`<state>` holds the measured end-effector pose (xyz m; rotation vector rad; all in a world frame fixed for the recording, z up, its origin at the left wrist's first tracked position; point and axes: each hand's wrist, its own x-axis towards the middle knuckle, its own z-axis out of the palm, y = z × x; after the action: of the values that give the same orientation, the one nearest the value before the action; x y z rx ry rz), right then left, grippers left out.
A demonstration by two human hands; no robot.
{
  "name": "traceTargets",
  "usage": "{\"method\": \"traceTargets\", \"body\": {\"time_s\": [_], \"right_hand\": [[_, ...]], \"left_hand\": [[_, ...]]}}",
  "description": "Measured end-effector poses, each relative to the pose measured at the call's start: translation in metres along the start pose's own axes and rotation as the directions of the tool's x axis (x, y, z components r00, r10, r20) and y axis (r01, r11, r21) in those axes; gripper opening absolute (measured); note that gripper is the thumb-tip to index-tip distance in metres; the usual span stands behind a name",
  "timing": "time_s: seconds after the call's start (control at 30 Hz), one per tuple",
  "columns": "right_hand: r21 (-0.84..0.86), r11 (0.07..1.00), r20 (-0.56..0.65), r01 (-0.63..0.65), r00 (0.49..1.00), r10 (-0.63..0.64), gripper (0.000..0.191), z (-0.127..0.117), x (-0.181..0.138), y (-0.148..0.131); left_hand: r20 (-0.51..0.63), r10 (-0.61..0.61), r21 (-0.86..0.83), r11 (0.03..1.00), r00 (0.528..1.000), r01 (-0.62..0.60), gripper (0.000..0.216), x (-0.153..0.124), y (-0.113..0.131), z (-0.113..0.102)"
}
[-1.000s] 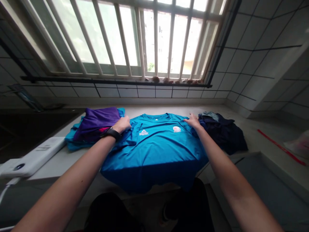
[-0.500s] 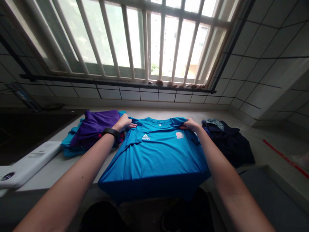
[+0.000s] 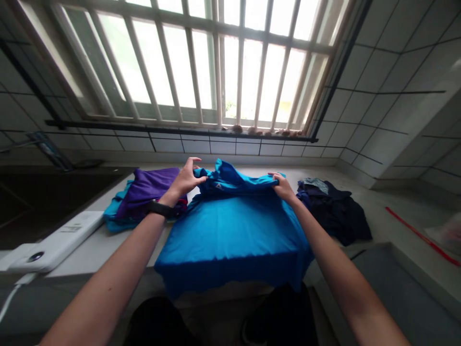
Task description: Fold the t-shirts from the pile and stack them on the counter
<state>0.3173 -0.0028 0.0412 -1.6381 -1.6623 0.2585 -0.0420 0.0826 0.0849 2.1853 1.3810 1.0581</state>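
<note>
A blue T-shirt (image 3: 230, 230) lies across the counter, its lower part hanging over the front edge. My left hand (image 3: 186, 180), with a dark band on the wrist, holds the shirt's left shoulder end, thumb and forefinger curved around the cloth. My right hand (image 3: 283, 187) grips the opposite shoulder, its thumb and fingers closed on the fabric. Between both hands the collar end is lifted and bunched, and most of the chest print is hidden in the folds. The left hand is beside a pile of purple and blue clothes (image 3: 151, 190).
Dark folded clothes (image 3: 334, 211) lie right of the shirt. A white device (image 3: 68, 238) with a cable rests at the left, near a dark sink (image 3: 46, 202) and tap (image 3: 52, 151). A red strip (image 3: 419, 235) lies at right. Behind is a barred window (image 3: 201, 72).
The shirt's collar end has been raised and folded over toward me, covering most of the chest print. My left hand has moved up slightly and its thumb and forefinger have spread.
</note>
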Motion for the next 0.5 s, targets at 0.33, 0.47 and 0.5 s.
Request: {"method": "traceTargets", "body": {"time_s": [0.33, 0.47, 0.5], "right_hand": [[0.164, 0.986, 0.196, -0.011, 0.98, -0.022, 0.019, -0.026, -0.097, 0.002], [-0.114, 0.992, 0.386, 0.049, 0.922, -0.001, 0.013, -0.016, -0.121, 0.0], [-0.179, 0.982, 0.396, 0.051, 0.918, 0.025, 0.018, -0.012, -0.121, -0.001]], "left_hand": [[0.412, 0.054, -0.073, 0.997, 0.909, -0.026, 0.05, -0.108, -0.003, -0.015], [0.406, 0.037, 0.02, 0.999, 0.913, -0.05, 0.046, -0.115, -0.019, 0.012], [0.383, 0.033, 0.043, 0.998, 0.923, -0.053, 0.04, -0.112, -0.022, 0.019]]}}
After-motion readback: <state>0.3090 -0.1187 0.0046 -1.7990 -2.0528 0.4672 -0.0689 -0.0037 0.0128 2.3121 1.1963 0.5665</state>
